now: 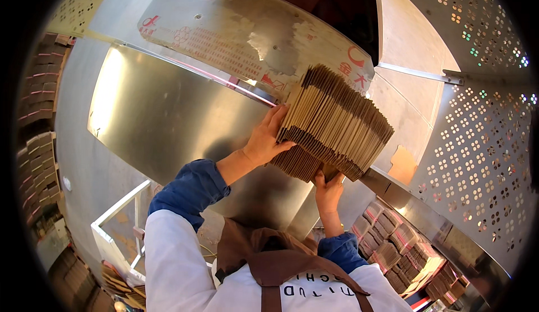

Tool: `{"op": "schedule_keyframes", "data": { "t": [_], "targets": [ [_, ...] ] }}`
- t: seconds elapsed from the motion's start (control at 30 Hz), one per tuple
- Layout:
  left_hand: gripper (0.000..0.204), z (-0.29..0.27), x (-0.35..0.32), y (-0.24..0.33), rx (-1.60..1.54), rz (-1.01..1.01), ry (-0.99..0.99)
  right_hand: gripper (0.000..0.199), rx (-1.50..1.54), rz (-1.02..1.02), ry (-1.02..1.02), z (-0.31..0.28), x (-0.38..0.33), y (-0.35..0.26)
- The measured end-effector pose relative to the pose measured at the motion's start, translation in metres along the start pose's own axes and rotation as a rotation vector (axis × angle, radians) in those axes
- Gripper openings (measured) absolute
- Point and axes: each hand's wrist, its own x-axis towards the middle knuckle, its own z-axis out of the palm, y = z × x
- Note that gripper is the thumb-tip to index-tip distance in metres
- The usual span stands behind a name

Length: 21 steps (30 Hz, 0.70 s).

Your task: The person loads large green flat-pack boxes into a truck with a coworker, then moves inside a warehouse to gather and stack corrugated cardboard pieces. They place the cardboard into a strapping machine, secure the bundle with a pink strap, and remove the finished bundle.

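A thick stack of folded brown cardboard pieces [337,124] stands on edge between my hands, over the near edge of a metal work surface. My left hand [264,138] presses against its left end, fingers on the far side and thumb along the near edge. Under the stack's lower right part, my right hand [329,191] grips it from below, its fingers partly hidden by the cardboard. Beyond the stack lies a silvery metal plate [224,25] with red print and worn patches. To the left stretches a shiny bare metal sheet [163,110].
Perforated metal panels [477,149] rise at the right. Bundled cardboard stacks [398,244] stand at the lower right, and more cardboard piles [39,166] line the left edge. A white metal frame [118,222] stands at the lower left. A torn cardboard scrap [403,165] lies right of the stack.
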Motion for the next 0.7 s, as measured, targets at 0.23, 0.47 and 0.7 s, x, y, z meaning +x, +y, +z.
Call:
{"op": "schedule_keyframes", "data": {
  "t": [0.23,0.47,0.7],
  "targets": [
    [0.084,-0.001,0.002,0.004,-0.020,-0.030,-0.012,0.066,-0.025,-0.063,0.037,0.002,-0.001,0.002],
    [0.082,0.000,0.005,0.006,-0.008,-0.014,-0.018,0.066,0.000,0.003,0.022,0.001,0.006,-0.006],
    [0.087,0.003,0.007,0.001,-0.034,-0.040,-0.051,0.067,-0.015,-0.039,0.046,0.004,0.002,0.004]
  ]
}}
